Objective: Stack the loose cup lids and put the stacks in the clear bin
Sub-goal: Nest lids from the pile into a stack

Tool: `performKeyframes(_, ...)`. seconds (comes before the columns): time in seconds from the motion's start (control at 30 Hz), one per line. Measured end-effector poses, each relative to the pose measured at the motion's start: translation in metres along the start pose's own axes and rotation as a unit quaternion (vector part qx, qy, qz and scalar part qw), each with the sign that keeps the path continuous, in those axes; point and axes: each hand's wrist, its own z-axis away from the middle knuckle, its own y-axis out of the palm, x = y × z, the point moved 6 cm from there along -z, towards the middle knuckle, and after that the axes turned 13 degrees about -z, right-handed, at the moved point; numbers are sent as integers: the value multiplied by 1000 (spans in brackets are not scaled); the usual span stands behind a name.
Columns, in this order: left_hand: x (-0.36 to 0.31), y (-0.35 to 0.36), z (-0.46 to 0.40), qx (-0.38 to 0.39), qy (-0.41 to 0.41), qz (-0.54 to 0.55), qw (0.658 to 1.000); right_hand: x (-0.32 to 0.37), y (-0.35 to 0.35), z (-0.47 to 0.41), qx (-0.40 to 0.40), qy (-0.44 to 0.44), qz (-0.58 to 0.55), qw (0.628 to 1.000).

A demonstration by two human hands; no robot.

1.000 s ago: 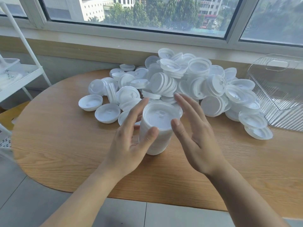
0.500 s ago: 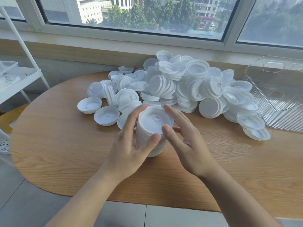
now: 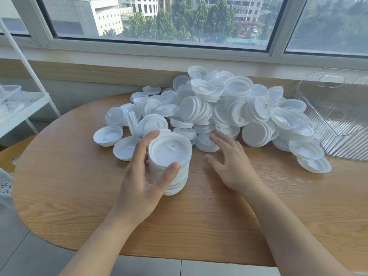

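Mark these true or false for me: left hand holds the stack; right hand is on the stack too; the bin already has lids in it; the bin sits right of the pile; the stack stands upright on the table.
1. The left hand holds the stack. True.
2. The right hand is on the stack too. False: it is apart from it, fingers spread, reaching toward the pile.
3. The bin has lids in it. False: none show inside.
4. The bin sits right of the pile. True.
5. The stack stands upright on the table. True.

Bright daylight enters through the window (image 3: 159,18); shadows soft; wide-angle bending at edges; right hand (image 3: 231,162) slightly blurred
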Motion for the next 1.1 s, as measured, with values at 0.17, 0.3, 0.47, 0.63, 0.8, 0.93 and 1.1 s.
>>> performKeyframes(0.17, 0, 0, -1, 8, 1, -9, 1000, 5, 2, 0, -39, -36, 76, 996)
performKeyframes(0.3, 0, 2, -3, 15, 3, -6, 1000, 3, -6, 2, -75, -19, 40, 996)
performKeyframes(0.47, -2, 5, -2, 28, 7, 15, 999, -7, -2, 9, 12, 28, 73, 997)
performKeyframes(0.63, -4, 7, 0, 36, 7, 17, 999, -3, -16, 20, -1, 6, 26, 1000)
performKeyframes(0.8, -7, 10, 3, 36, 10, 9, 999, 10, -24, 30, -13, -31, -97, 995)
performKeyframes(0.93, -9, 12, 4, 33, 7, 10, 999, 20, -27, 34, -46, -59, -176, 982)
performKeyframes(1.1, -9, 14, 5, 35, -1, 17, 999, 33, -38, 41, -96, -98, -244, 960)
